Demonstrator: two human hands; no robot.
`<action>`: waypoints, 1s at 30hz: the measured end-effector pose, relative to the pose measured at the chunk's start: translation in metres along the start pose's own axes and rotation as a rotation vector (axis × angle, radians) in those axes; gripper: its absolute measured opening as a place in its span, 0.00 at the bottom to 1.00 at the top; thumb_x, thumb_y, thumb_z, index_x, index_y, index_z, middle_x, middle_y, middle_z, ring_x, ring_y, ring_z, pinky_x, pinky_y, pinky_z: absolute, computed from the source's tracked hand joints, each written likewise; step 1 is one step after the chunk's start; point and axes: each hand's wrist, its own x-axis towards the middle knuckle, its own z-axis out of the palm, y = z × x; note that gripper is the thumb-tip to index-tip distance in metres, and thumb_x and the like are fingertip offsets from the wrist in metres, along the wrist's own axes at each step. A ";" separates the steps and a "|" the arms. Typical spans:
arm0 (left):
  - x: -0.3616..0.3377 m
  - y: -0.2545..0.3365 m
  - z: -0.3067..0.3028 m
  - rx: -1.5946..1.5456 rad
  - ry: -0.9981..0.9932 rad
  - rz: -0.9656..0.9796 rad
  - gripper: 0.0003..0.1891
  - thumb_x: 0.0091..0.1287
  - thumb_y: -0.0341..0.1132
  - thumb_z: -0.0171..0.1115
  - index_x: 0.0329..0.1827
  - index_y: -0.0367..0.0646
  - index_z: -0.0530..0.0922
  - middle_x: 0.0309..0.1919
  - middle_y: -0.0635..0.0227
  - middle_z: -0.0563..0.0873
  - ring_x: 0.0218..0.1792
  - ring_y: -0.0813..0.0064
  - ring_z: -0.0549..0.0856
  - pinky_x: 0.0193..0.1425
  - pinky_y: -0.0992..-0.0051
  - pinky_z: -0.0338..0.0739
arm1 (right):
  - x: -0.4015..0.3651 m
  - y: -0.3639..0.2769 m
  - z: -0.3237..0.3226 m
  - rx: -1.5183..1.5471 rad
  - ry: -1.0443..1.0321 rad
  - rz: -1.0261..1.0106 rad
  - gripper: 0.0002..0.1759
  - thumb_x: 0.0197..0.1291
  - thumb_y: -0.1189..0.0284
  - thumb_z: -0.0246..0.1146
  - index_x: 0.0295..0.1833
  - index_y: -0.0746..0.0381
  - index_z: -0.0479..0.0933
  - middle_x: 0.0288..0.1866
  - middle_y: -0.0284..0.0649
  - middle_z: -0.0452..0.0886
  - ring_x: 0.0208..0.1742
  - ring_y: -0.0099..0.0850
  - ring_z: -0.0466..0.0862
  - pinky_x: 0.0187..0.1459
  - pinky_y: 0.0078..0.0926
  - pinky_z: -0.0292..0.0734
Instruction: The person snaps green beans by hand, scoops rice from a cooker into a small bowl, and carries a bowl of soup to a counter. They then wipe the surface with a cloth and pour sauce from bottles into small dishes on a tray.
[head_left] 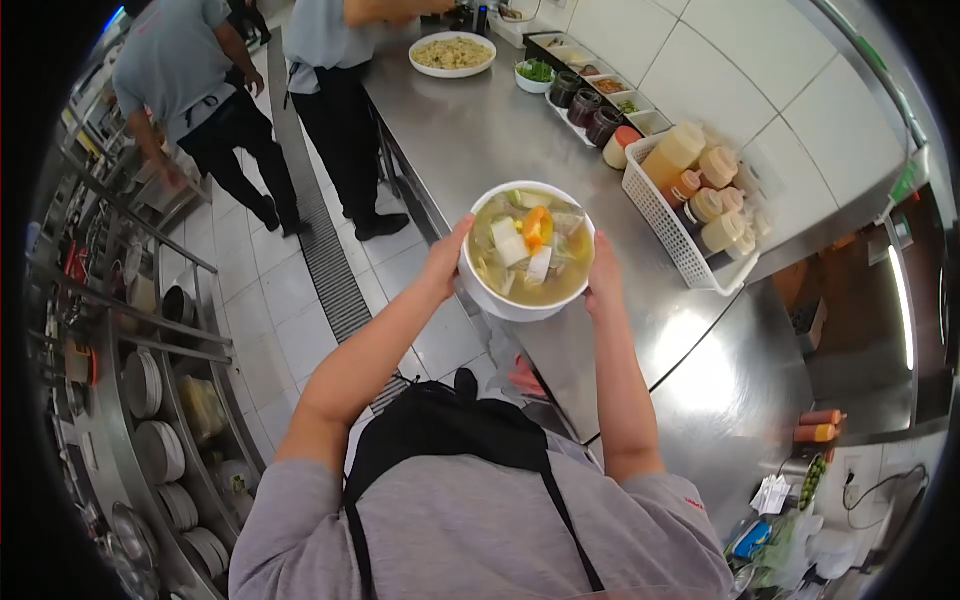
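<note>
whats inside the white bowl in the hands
The bowl holds yellowish broth with pale chunks, an orange piece and greenish bits on top; anything deeper is covered and cannot be seen.

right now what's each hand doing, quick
Left hand: holding the bowl by its left side.
Right hand: holding the same bowl by its right side.

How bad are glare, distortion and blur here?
Head view: strong fisheye bending with black corners; head view: blown-out glare on the steel counter, right of the person's body; head view: the white soup bowl looks fairly crisp; head view: the lower hand of the co-worker at picture left looks smeared.
</note>
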 end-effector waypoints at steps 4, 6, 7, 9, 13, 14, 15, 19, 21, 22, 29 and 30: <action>0.041 0.015 -0.002 0.121 0.064 -0.017 0.33 0.51 0.63 0.58 0.39 0.36 0.80 0.32 0.67 0.81 0.32 0.78 0.77 0.36 0.79 0.70 | 0.036 -0.010 0.015 -0.003 0.010 0.019 0.23 0.67 0.58 0.43 0.58 0.63 0.64 0.50 0.42 0.74 0.47 0.29 0.77 0.42 0.27 0.77; 0.056 0.024 -0.001 0.206 0.069 -0.046 0.35 0.51 0.65 0.58 0.37 0.35 0.80 0.27 0.69 0.79 0.28 0.79 0.75 0.34 0.78 0.68 | 0.059 -0.012 0.018 -0.002 -0.008 0.033 0.23 0.67 0.59 0.43 0.58 0.63 0.64 0.50 0.42 0.73 0.48 0.29 0.77 0.43 0.27 0.76; 0.063 0.028 0.000 0.208 0.081 -0.045 0.35 0.51 0.65 0.58 0.37 0.35 0.80 0.27 0.69 0.79 0.28 0.79 0.75 0.34 0.78 0.68 | 0.070 -0.010 0.019 0.026 -0.023 0.036 0.23 0.66 0.58 0.43 0.58 0.63 0.64 0.50 0.42 0.73 0.48 0.29 0.76 0.44 0.27 0.76; 0.073 0.033 0.003 0.275 0.109 -0.046 0.35 0.51 0.66 0.57 0.34 0.35 0.80 0.24 0.69 0.78 0.27 0.80 0.74 0.32 0.79 0.67 | 0.089 -0.009 0.021 0.055 -0.048 0.043 0.23 0.66 0.58 0.44 0.59 0.63 0.64 0.50 0.41 0.73 0.48 0.29 0.76 0.44 0.27 0.75; 0.085 0.044 0.005 0.330 0.133 -0.079 0.35 0.50 0.66 0.57 0.32 0.36 0.80 0.25 0.69 0.78 0.27 0.79 0.75 0.33 0.79 0.68 | 0.122 -0.001 0.020 0.013 -0.036 0.061 0.24 0.66 0.58 0.44 0.58 0.64 0.65 0.50 0.41 0.74 0.48 0.29 0.76 0.45 0.25 0.74; 0.086 0.045 0.005 0.351 0.114 -0.106 0.35 0.51 0.66 0.56 0.37 0.36 0.78 0.29 0.69 0.79 0.29 0.79 0.76 0.36 0.80 0.70 | 0.131 0.004 0.018 -0.012 -0.015 0.046 0.24 0.66 0.57 0.44 0.57 0.64 0.65 0.50 0.41 0.74 0.48 0.29 0.76 0.45 0.25 0.74; 0.088 0.047 0.006 0.372 0.092 -0.132 0.36 0.52 0.66 0.55 0.41 0.36 0.77 0.32 0.69 0.80 0.32 0.79 0.78 0.39 0.81 0.71 | 0.133 0.003 0.019 -0.012 -0.022 0.047 0.24 0.66 0.57 0.44 0.57 0.64 0.65 0.50 0.41 0.74 0.48 0.29 0.76 0.45 0.25 0.74; 0.098 0.042 0.004 0.345 0.069 -0.167 0.36 0.52 0.67 0.54 0.42 0.36 0.77 0.34 0.68 0.80 0.33 0.79 0.78 0.40 0.79 0.72 | 0.135 -0.002 0.021 -0.071 -0.065 0.041 0.28 0.65 0.53 0.43 0.59 0.65 0.64 0.56 0.45 0.71 0.57 0.33 0.71 0.54 0.27 0.67; 0.095 0.043 0.007 0.315 0.093 -0.120 0.37 0.49 0.68 0.56 0.36 0.36 0.79 0.28 0.67 0.80 0.30 0.77 0.77 0.38 0.79 0.71 | 0.132 -0.007 0.021 -0.078 -0.062 0.045 0.29 0.65 0.52 0.42 0.58 0.65 0.65 0.55 0.45 0.71 0.57 0.33 0.71 0.54 0.27 0.67; 0.092 0.046 0.007 0.313 0.094 -0.123 0.37 0.49 0.68 0.56 0.36 0.36 0.79 0.28 0.67 0.80 0.30 0.77 0.77 0.38 0.79 0.71 | 0.130 -0.011 0.021 -0.003 -0.117 0.116 0.30 0.64 0.51 0.44 0.60 0.64 0.64 0.54 0.44 0.72 0.53 0.31 0.73 0.50 0.26 0.70; 0.081 0.033 -0.055 0.106 0.248 -0.061 0.23 0.57 0.59 0.55 0.29 0.45 0.74 0.17 0.77 0.69 0.20 0.82 0.70 0.26 0.80 0.67 | 0.138 -0.004 0.002 -0.284 0.265 -0.499 0.31 0.63 0.51 0.45 0.63 0.62 0.60 0.55 0.45 0.70 0.49 0.31 0.74 0.45 0.29 0.70; 0.076 0.029 -0.077 0.116 0.285 0.017 0.20 0.61 0.56 0.53 0.25 0.48 0.71 0.14 0.79 0.65 0.16 0.84 0.67 0.20 0.81 0.64 | 0.118 -0.021 0.011 -0.245 0.276 -0.509 0.28 0.63 0.53 0.45 0.59 0.63 0.65 0.50 0.42 0.72 0.44 0.30 0.74 0.43 0.28 0.69</action>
